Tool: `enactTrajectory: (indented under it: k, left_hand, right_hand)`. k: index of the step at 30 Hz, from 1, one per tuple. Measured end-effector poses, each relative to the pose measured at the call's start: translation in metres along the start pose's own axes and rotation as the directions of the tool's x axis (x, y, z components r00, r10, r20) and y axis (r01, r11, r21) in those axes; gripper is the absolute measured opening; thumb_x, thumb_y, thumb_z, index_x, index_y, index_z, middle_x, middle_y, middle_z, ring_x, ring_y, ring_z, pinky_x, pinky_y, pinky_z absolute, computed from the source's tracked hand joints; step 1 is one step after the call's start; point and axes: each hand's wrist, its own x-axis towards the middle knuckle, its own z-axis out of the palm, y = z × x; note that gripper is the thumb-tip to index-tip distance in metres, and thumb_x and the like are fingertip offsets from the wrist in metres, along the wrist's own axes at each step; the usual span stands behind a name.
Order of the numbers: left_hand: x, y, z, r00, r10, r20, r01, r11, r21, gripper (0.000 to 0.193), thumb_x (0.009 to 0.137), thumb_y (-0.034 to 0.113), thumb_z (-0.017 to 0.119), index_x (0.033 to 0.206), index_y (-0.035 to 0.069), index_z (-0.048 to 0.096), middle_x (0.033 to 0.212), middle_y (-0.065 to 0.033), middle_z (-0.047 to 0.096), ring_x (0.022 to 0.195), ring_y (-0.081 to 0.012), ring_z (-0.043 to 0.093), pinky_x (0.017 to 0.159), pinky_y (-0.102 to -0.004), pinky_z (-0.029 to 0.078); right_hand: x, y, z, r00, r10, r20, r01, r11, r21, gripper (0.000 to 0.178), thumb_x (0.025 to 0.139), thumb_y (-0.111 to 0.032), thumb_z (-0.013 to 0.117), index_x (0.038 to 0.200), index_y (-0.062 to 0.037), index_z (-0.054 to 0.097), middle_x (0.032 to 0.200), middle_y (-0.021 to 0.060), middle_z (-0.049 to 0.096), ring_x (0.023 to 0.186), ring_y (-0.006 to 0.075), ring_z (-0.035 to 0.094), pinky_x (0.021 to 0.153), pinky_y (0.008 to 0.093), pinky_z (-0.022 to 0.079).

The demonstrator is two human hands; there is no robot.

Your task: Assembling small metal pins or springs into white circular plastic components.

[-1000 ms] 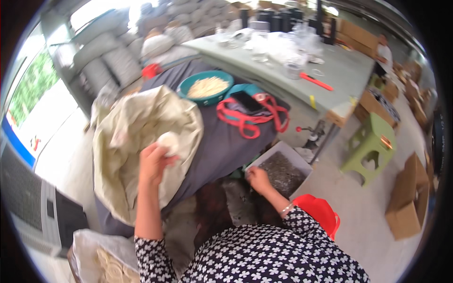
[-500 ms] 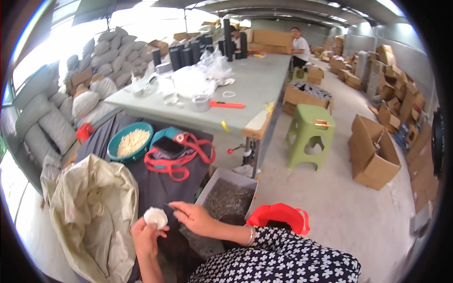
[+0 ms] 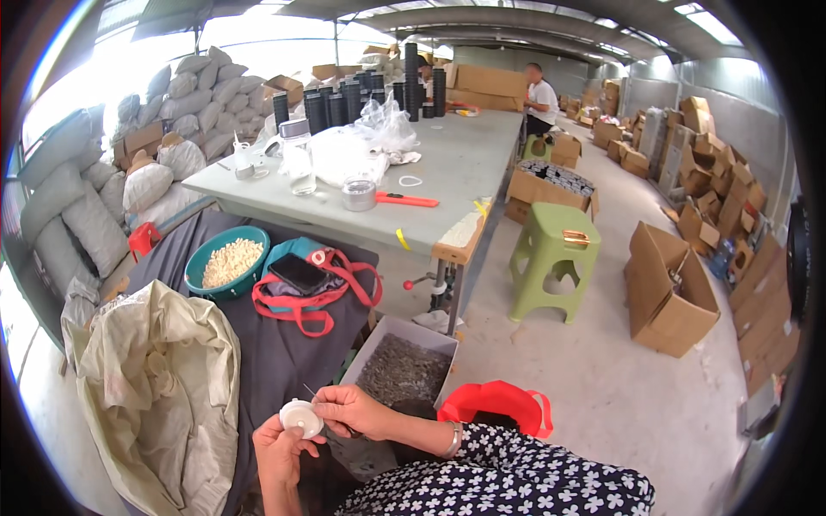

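My left hand [image 3: 280,454] pinches a round white plastic disc [image 3: 298,416], cap-like with a small raised centre, by its lower edge. Close against the disc's right side is my right hand [image 3: 354,412], its fingers closed on a thin dark pointed tool [image 3: 309,390] whose tip sticks up and to the left; the rest of the tool is hidden in the fingers. A large beige woven sack [image 3: 202,387] stands open to the left of my hands. Just beyond them sits a grey bin [image 3: 404,365] holding dark grey scraps.
A teal basin [image 3: 228,262] of small pale pieces and a red-handled bag [image 3: 318,292] with a phone on it lie on dark cloth. Ahead stands a large table [image 3: 430,172]. On the right are a red bucket [image 3: 508,400], a green stool [image 3: 555,258] and a cardboard box [image 3: 667,292].
My right hand has come up to the disc, and the tool is now beside it rather than apart. The disc has turned and shows its centre. The view has shifted slightly.
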Motion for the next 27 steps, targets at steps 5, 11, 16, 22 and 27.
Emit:
enactTrajectory:
  k: [5, 11, 16, 22, 27]
  left_hand:
    - [-0.004, -0.003, 0.000, 1.000, 0.011, -0.016, -0.011, 1.000, -0.019, 0.030, 0.070, -0.002, 0.046, 0.096, -0.012, 0.057, 0.077, -0.0184, 0.063, 0.056, -0.0244, 0.064, 0.041, -0.0255, 0.050]
    - [-0.009, -0.009, -0.001, 0.998, 0.046, -0.048, -0.047, 0.999, -0.025, 0.031, 0.068, -0.002, 0.046, 0.094, -0.013, 0.058, 0.074, -0.0182, 0.064, 0.053, -0.0241, 0.063, 0.041, -0.0252, 0.049]
    - [-0.012, -0.011, 0.000, 0.990, 0.110, -0.082, -0.108, 0.994, 0.032, 0.029, 0.068, -0.001, 0.048, 0.092, -0.012, 0.059, 0.072, -0.0171, 0.064, 0.051, -0.0224, 0.063, 0.040, -0.0237, 0.048]
    - [-0.012, -0.011, 0.002, 0.986, 0.135, -0.097, -0.136, 0.991, -0.010, 0.026, 0.067, -0.002, 0.050, 0.089, -0.012, 0.059, 0.071, -0.0165, 0.064, 0.050, -0.0217, 0.062, 0.040, -0.0234, 0.048]
    - [-0.012, -0.009, 0.002, 0.984, 0.144, -0.104, -0.146, 0.989, -0.007, 0.025, 0.067, -0.003, 0.050, 0.089, -0.012, 0.059, 0.071, -0.0166, 0.063, 0.050, -0.0216, 0.062, 0.039, -0.0232, 0.047]
  right_hand:
    - [0.000, 0.003, -0.001, 0.999, 0.023, 0.044, -0.024, 0.999, 0.028, 0.016, 0.092, -0.021, 0.052, 0.086, -0.0067, 0.054, 0.054, -0.0043, 0.046, 0.040, 0.0027, 0.039, 0.037, 0.0178, 0.025]
    - [-0.002, 0.011, -0.005, 0.993, 0.066, 0.094, -0.076, 0.992, 0.103, 0.016, 0.093, -0.020, 0.051, 0.085, -0.0065, 0.052, 0.059, -0.0031, 0.048, 0.044, 0.0036, 0.040, 0.041, 0.0184, 0.028]
    - [-0.001, 0.014, -0.004, 0.989, 0.079, 0.122, -0.096, 0.986, 0.140, 0.016, 0.093, -0.020, 0.050, 0.084, -0.0064, 0.052, 0.060, -0.0026, 0.047, 0.045, 0.0043, 0.041, 0.042, 0.0188, 0.029]
    - [0.000, 0.012, -0.003, 0.983, 0.067, 0.168, -0.099, 0.977, 0.190, 0.016, 0.093, -0.020, 0.051, 0.084, -0.0062, 0.051, 0.059, -0.0022, 0.047, 0.045, 0.0050, 0.040, 0.042, 0.0196, 0.029]
    - [0.003, 0.013, 0.001, 0.987, 0.067, 0.147, -0.097, 0.974, 0.203, 0.018, 0.091, -0.024, 0.054, 0.082, -0.0090, 0.053, 0.054, -0.0036, 0.045, 0.042, 0.0038, 0.040, 0.039, 0.0184, 0.029]
